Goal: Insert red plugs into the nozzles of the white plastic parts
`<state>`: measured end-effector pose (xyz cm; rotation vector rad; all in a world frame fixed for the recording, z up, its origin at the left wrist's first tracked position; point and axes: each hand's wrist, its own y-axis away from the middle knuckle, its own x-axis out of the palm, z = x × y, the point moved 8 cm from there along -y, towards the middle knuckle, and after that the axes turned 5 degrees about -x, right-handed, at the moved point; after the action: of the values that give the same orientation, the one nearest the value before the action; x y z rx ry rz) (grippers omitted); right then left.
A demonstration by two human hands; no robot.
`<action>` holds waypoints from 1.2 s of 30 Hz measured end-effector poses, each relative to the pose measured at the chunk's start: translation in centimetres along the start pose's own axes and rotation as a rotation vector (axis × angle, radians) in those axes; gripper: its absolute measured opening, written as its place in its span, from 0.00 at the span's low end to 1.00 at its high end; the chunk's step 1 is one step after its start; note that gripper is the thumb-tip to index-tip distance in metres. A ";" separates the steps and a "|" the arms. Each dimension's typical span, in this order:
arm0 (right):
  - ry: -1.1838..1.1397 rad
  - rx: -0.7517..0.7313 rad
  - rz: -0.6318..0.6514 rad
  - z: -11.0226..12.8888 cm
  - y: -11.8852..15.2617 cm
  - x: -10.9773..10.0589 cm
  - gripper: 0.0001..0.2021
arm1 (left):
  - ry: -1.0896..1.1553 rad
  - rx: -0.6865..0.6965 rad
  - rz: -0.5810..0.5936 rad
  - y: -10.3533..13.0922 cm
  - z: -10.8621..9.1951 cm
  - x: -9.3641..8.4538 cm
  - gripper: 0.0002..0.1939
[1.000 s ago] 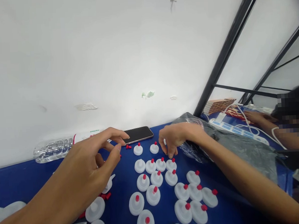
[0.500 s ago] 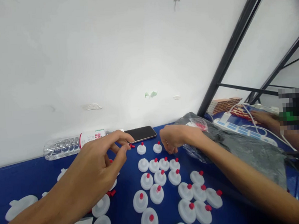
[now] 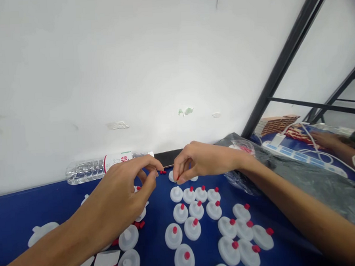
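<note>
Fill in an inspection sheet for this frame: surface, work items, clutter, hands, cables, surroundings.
Surface: blue table.
Work items: white caps, many with red tips; some white caps without tips at left; loose red tips.
Clutter: water bottle lying by the wall; phone; clear bag on dark plastic sheet.
Hands: left hand pinched, contents cannot be told; right hand pinching a red tip over a cap.
Cables: power strip with white cables; another person's hand beside it.
Surroundings: white wall, black frame.
</note>
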<state>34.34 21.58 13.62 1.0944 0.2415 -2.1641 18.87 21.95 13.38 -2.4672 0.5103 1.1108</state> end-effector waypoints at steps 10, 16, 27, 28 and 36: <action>0.085 0.020 0.059 -0.1 -0.8 1.9 0.07 | 0.013 0.022 -0.002 0.1 0.1 0.0 0.12; 0.164 0.060 0.063 -0.8 -1.1 2.4 0.06 | -0.115 0.058 -0.032 -0.2 0.1 -0.7 0.14; 0.328 0.081 -0.159 0.6 -0.7 0.1 0.09 | -0.471 0.016 0.146 -1.3 4.3 0.2 0.16; 0.343 0.077 -0.188 0.6 -0.7 -0.1 0.08 | -0.480 0.015 0.153 -1.3 4.7 0.5 0.15; 0.399 0.043 -0.269 1.3 -0.9 -0.3 0.08 | -0.428 0.047 0.180 -1.2 5.2 1.7 0.12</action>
<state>33.05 21.80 14.56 1.5932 0.5515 -2.1674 17.26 25.24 9.14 -2.0860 0.6215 1.6237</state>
